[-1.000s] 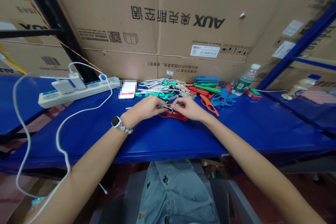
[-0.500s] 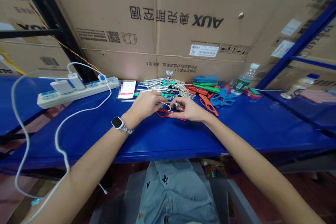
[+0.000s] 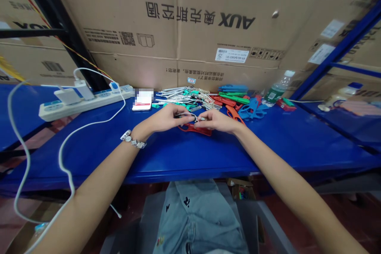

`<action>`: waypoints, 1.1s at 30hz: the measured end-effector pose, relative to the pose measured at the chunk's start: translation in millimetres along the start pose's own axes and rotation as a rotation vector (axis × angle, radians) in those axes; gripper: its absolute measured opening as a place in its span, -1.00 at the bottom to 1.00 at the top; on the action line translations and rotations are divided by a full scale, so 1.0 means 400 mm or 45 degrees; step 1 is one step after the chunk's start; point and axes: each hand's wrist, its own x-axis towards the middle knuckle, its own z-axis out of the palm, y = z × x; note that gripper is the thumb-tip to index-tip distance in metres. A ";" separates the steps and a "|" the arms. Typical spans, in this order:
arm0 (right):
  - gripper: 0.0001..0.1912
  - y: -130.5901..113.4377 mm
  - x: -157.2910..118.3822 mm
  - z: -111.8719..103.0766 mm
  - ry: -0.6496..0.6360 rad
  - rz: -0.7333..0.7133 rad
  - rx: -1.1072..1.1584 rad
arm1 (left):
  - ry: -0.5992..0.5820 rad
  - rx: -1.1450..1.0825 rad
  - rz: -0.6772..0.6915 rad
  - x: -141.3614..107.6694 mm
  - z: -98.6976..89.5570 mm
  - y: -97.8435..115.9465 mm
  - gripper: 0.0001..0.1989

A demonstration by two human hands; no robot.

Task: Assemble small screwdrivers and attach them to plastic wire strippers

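Observation:
My left hand [image 3: 169, 119] is closed in a pinch on a thin white cord [image 3: 193, 115], which loops between both hands. My right hand [image 3: 220, 121] faces it, fingertips pressed together around a small pale metallic piece [image 3: 202, 118] at the cord's end; its exact kind is too small to make out. Under the fingertips, on the blue table [image 3: 190, 154], lies a red plastic handle-shaped part [image 3: 204, 130]. Just beyond the hands spreads a pile of thin metal rods [image 3: 175, 92] with green ends. Blue plastic parts [image 3: 253, 109] and orange-red parts [image 3: 233, 113] lie to the right.
A phone [image 3: 143, 99] lies left of the pile, near a white power strip [image 3: 86, 105] with plugged-in chargers. A white cable [image 3: 64, 158] crosses my left forearm. A plastic bottle [image 3: 276, 89] stands back right. Behind everything rises a large cardboard box [image 3: 190, 43].
My left wrist has turned, so the watch now shows edge-on, and the left fingers have come closer to the right fingertips. The right hand stays in nearly the same place.

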 end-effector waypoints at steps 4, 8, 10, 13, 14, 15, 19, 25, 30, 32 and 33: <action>-0.70 0.002 0.002 0.000 0.032 -0.044 0.052 | -0.055 -0.016 -0.099 0.006 -0.007 -0.009 -0.61; -0.77 0.012 0.005 0.002 0.242 -0.204 -0.084 | -0.140 0.035 -0.208 0.006 -0.010 -0.021 -0.60; -0.84 0.019 0.004 0.007 0.349 -0.258 -0.243 | -0.177 0.073 -0.265 0.006 -0.008 -0.024 -0.60; -0.89 0.024 -0.004 0.016 0.404 -0.293 -0.491 | -0.181 0.135 -0.364 0.006 -0.001 -0.024 -0.60; -0.87 0.023 -0.008 0.019 0.414 -0.291 -0.576 | -0.170 0.147 -0.392 0.007 0.001 -0.023 -0.61; -0.85 0.022 -0.013 0.023 0.426 -0.277 -0.663 | -0.155 0.154 -0.414 0.007 0.004 -0.021 -0.61; -0.80 0.009 -0.036 0.038 0.496 -0.218 -0.976 | -0.073 0.138 -0.473 0.012 0.016 -0.008 -0.65; -0.87 -0.010 -0.059 0.072 0.600 -0.301 -1.148 | -0.033 0.103 -0.533 0.017 0.030 0.012 -0.64; -0.89 -0.005 -0.074 0.101 0.540 -0.232 -1.186 | -0.093 0.120 -0.535 0.015 0.029 0.004 -0.59; -0.87 -0.001 -0.075 0.107 0.525 -0.204 -1.178 | -0.110 0.100 -0.506 0.014 0.028 -0.003 -0.60; -0.86 0.001 -0.075 0.109 0.515 -0.192 -1.176 | -0.119 0.092 -0.490 0.014 0.028 -0.008 -0.60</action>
